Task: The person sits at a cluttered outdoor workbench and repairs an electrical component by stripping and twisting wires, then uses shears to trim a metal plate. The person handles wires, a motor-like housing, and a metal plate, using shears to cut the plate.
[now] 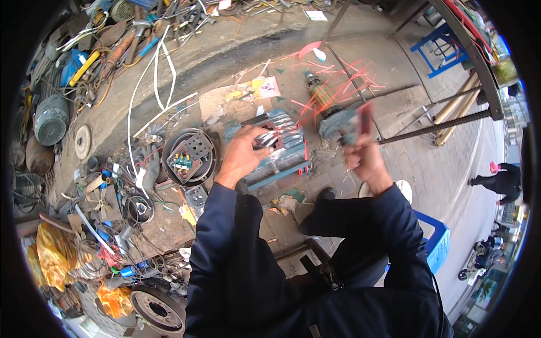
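My left hand (241,156) has its fingers closed round a small silvery metal piece (267,137) whose kind I cannot make out. It is held over a finned blue-green metal housing (282,164) on the ground before me. To the right, my right hand (367,162) is raised, its fingers wrapped round a tool (365,119) with a dark reddish part, too smeared by motion to name. Behind that tool lies a grey-blue metal part (337,125), beside a motor core with copper-coloured windings (320,93). Thin red strips (352,76) are scattered around it.
Left of the housing stands a round dark pan (189,156) with metal plates and a small terminal block. Scrap metal and cables (107,208) pile along the left. A ribbed steel bar (437,125) juts in at right, above a blue plastic crate (435,239). A person (501,181) stands far right.
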Demonstrator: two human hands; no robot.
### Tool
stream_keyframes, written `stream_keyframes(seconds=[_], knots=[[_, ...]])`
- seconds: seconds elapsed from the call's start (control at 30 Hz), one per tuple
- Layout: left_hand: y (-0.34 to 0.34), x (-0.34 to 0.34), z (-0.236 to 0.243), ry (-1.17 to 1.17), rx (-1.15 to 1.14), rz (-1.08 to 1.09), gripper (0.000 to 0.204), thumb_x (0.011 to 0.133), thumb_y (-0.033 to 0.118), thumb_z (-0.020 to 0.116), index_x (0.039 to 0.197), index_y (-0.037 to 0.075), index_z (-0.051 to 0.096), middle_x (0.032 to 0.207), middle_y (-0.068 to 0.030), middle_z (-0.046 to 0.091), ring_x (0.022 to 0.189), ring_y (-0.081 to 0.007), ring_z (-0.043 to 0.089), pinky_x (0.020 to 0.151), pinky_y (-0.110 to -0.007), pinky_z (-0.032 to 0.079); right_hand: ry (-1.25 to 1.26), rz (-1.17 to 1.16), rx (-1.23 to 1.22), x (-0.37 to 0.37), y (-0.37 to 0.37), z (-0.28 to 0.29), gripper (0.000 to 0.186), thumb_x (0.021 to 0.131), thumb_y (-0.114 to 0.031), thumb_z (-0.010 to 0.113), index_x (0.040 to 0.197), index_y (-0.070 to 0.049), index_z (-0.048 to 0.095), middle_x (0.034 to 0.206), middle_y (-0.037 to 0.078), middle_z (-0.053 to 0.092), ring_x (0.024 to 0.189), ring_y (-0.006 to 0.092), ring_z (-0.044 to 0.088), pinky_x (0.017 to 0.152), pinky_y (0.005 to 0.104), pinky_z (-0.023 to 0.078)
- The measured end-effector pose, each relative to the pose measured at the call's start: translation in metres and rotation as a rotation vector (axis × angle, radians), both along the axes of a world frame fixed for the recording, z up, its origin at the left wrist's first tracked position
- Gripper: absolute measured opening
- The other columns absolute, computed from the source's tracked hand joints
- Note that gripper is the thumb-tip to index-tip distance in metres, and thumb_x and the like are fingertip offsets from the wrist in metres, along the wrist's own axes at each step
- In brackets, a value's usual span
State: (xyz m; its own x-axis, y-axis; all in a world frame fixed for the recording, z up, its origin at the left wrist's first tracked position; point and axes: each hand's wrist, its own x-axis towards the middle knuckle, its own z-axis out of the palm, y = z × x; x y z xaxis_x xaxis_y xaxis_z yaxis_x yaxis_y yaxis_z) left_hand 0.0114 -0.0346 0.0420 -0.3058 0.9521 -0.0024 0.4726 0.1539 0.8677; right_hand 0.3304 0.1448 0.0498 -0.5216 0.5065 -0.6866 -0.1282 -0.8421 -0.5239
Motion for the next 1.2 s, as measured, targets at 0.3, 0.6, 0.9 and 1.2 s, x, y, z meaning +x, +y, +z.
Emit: stream_keyframes(seconds=[0.3,0.6,0.9,1.2], knots=[[-0.002,0.012,-0.010,-0.010,0.085,0.143,0.033,0.082,0.016,0.082,0.110,0.007,0.066,0.102,-0.0120,0.067,0.094,-0.0275,0.067,0.081,-0.039,0.054,-0.366,0.069,-0.425,0.019,-0.100,-0.145,0.022,0.079,-0.029,0.061,0.071,-0.019,0.042,0.063,0.000,0.042,0.047,0.0131,0.033,0.044,0.0290,0.027],[-0.074,-0.060,-0.038,0.426,0.119,0.417,0.038,0.081,0.009,0.074,0.118,0.006,0.068,0.114,-0.0196,0.068,0.109,-0.0396,0.063,0.100,-0.049,0.050,-0.486,0.066,-0.050,0.005,-0.061,-0.208,0.025,0.095,-0.041,0.057,0.082,-0.019,0.057,0.063,-0.002,0.048,0.048,0.0136,0.043,0.043,0.0302,0.032],[-0.073,-0.136,-0.087,0.811,-0.596,0.340,0.064,0.076,0.037,0.085,0.128,0.011,0.060,0.127,-0.0153,0.056,0.127,-0.0378,0.051,0.103,-0.053,0.040,-0.678,0.183,0.132,0.015,-0.095,-0.201,0.043,0.101,-0.044,0.058,0.081,-0.007,0.066,0.064,0.007,0.060,0.053,0.0186,0.058,0.045,0.0388,0.044],[-0.064,-0.148,-0.090,0.776,-0.505,0.464,0.064,0.067,0.028,0.094,0.118,0.007,0.061,0.132,-0.0160,0.063,0.131,-0.0373,0.054,0.107,-0.053,0.040,-0.508,0.218,0.296,-0.016,-0.113,-0.116,0.028,0.097,-0.030,0.063,0.096,-0.002,0.066,0.071,0.006,0.062,0.050,0.0157,0.054,0.044,0.0327,0.042]])
